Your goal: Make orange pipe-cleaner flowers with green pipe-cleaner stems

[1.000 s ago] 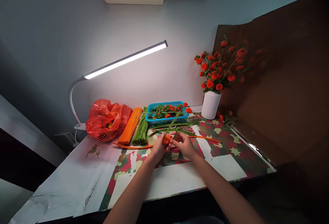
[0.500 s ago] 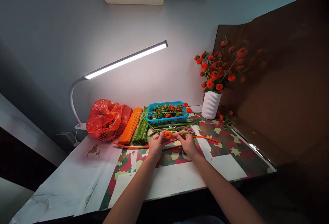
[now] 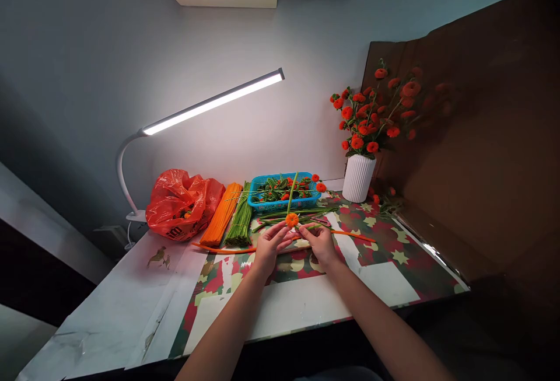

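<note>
Between my hands is a small orange flower [image 3: 291, 220] that looks made of fuzzy chenille stem. One green chenille stem [image 3: 294, 191] sticks up from behind the flower, in front of the basket. My left hand [image 3: 269, 247] pinches the flower at its lower left, thumb and fingertips closed on it. At its right side, my right hand [image 3: 322, 243] is closed with thumb and fingers on a green chenille stem joined to the flower. The fingertips partly hide where the green pieces meet. Long orange chenille stems [image 3: 223, 249] lie on the table behind both hands.
Behind lie orange [image 3: 222, 215] and green [image 3: 240, 220] chenille bundles, beside a red plastic bag [image 3: 181, 206]. A blue basket [image 3: 284, 205] holds finished flowers. A white vase [image 3: 359, 178] of red-orange flowers stands right, near a cardboard panel [image 3: 472, 153]. A lamp [image 3: 214, 104] arches above.
The orange flower has risen slightly and moved right, its face turned more to me. A green stem now points upward behind it. My hands stay in nearly the same place.
</note>
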Tool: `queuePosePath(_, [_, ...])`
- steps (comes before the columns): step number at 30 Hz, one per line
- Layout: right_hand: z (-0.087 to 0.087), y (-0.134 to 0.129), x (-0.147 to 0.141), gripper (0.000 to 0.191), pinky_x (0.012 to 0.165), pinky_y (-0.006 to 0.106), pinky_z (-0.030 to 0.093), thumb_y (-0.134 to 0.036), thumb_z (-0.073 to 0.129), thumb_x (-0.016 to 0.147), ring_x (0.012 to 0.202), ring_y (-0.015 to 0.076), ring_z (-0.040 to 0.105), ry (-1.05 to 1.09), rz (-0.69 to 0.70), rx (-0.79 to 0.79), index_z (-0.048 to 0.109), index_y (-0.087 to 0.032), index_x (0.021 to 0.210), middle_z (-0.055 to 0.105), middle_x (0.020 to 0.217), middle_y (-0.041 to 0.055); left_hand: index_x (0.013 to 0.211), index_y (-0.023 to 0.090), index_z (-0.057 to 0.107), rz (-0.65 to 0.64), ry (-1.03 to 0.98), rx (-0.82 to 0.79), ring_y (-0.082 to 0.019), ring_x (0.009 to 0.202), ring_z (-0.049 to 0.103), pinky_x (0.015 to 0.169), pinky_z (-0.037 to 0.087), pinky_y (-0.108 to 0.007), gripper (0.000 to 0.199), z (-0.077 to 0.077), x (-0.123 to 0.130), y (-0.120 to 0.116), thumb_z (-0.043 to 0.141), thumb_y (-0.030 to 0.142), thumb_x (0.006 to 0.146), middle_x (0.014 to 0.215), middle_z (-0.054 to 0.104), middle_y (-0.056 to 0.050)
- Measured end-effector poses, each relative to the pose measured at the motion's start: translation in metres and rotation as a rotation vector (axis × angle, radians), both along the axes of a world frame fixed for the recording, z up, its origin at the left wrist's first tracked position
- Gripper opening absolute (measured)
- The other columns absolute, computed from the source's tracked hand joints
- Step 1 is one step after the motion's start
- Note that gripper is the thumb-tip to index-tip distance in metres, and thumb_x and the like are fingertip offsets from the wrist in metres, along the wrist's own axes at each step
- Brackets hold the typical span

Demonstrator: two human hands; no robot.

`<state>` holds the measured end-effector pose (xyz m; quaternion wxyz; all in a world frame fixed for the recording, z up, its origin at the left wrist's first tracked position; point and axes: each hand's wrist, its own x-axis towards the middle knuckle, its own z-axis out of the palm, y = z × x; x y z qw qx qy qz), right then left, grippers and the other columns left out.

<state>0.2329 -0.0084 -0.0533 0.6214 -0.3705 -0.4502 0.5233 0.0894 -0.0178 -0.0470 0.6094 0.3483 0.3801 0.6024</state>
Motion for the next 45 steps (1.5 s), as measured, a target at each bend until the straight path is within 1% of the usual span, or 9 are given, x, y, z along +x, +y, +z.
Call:
queuePosePath(3, [0.003, -0.002, -0.001, 0.032, 0.066, 0.035, 0.054, -0.048, 0.077, 0.059, 0.066, 0.0218, 0.067, -0.063, -0.01, 0.026, 0.067, -0.018, 0.065, 0.07, 0.066, 0.0059, 0.107, 0.014, 0.063, 0.036, 0.019, -0.029, -0.015, 0.065, 0.068, 0.056, 0.055, -0.023, 0.051, 0.001, -0.001, 0.002, 0.08, 0.033, 0.062, 0.082, 0.071, -0.006])
queuePosePath(7, [0.004, -0.005, -0.003, 0.032, 0.062, 0.032, 0.053, -0.047, 0.077, 0.058, 0.062, 0.0198, 0.065, -0.088, 0.014, 0.064, 0.067, -0.018, 0.065, 0.069, 0.063, 0.004, 0.091, 0.011, 0.067, 0.075, 0.07, -0.039, -0.012, 0.057, 0.065, 0.048, 0.049, -0.018, 0.044, -0.001, -0.002, 0.004, 0.082, 0.035, 0.058, 0.072, 0.069, -0.005])
queuePosePath(17, [0.003, -0.005, -0.004, 0.028, 0.062, 0.034, 0.053, -0.044, 0.079, 0.056, 0.061, 0.0196, 0.064, -0.032, -0.043, 0.02, 0.071, -0.018, 0.063, 0.07, 0.063, 0.0042, 0.083, 0.012, 0.067, -0.004, 0.095, -0.019, -0.017, 0.066, 0.068, 0.066, 0.054, -0.027, 0.042, -0.002, 0.003, -0.002, 0.084, 0.036, 0.054, 0.079, 0.072, -0.006])
queuePosePath(22, [0.003, -0.006, -0.006, 0.027, 0.063, 0.034, 0.053, -0.041, 0.081, 0.051, 0.06, 0.0191, 0.064, 0.02, -0.001, -0.012, 0.072, -0.019, 0.062, 0.071, 0.063, 0.003, 0.086, 0.012, 0.066, -0.021, 0.089, -0.024, -0.015, 0.065, 0.067, 0.064, 0.055, -0.025, 0.044, -0.001, 0.006, -0.002, 0.084, 0.035, 0.053, 0.079, 0.071, -0.006])
queuePosePath(28, [0.003, -0.007, -0.006, 0.03, 0.058, 0.03, 0.051, -0.043, 0.081, 0.053, 0.058, 0.0175, 0.062, -0.009, -0.005, -0.051, 0.07, -0.016, 0.06, 0.068, 0.059, 0.0031, 0.093, 0.014, 0.067, 0.066, 0.028, 0.0, -0.016, 0.069, 0.066, 0.052, 0.054, -0.023, 0.046, -0.001, 0.003, 0.001, 0.079, 0.043, 0.059, 0.085, 0.07, -0.007])
queuePosePath(33, [0.005, -0.009, -0.005, 0.037, 0.049, 0.028, 0.051, -0.045, 0.082, 0.051, 0.058, 0.0188, 0.063, -0.001, 0.111, -0.147, 0.07, -0.015, 0.068, 0.067, 0.062, 0.0027, 0.089, 0.014, 0.072, 0.083, 0.07, -0.009, -0.017, 0.074, 0.065, 0.054, 0.054, -0.023, 0.045, -0.001, -0.005, 0.004, 0.079, 0.044, 0.057, 0.086, 0.07, -0.008])
queuePosePath(36, [0.006, -0.01, -0.004, 0.039, 0.047, 0.027, 0.051, -0.045, 0.083, 0.049, 0.057, 0.0177, 0.062, 0.019, 0.121, -0.182, 0.07, -0.014, 0.07, 0.067, 0.062, 0.0028, 0.086, 0.013, 0.073, 0.112, 0.044, -0.019, -0.018, 0.075, 0.066, 0.058, 0.054, -0.025, 0.046, -0.001, -0.007, 0.006, 0.08, 0.045, 0.054, 0.086, 0.07, -0.009])
queuePosePath(42, [0.003, -0.009, -0.004, 0.039, 0.046, 0.025, 0.049, -0.044, 0.084, 0.047, 0.054, 0.0142, 0.06, -0.044, 0.243, -0.238, 0.07, -0.014, 0.069, 0.068, 0.068, 0.0039, 0.085, 0.013, 0.073, 0.232, 0.072, -0.013, -0.015, 0.066, 0.063, 0.054, 0.052, -0.023, 0.049, -0.001, -0.007, 0.007, 0.08, 0.048, 0.051, 0.078, 0.068, -0.006])
queuePosePath(45, [-0.002, -0.008, -0.004, 0.038, 0.048, 0.025, 0.049, -0.044, 0.083, 0.049, 0.051, 0.0123, 0.058, -0.12, 0.244, -0.216, 0.07, -0.013, 0.066, 0.066, 0.065, 0.0032, 0.084, 0.013, 0.073, 0.278, 0.148, 0.01, -0.013, 0.059, 0.06, 0.05, 0.049, -0.022, 0.048, -0.003, -0.008, 0.008, 0.078, 0.05, 0.053, 0.072, 0.066, -0.003])
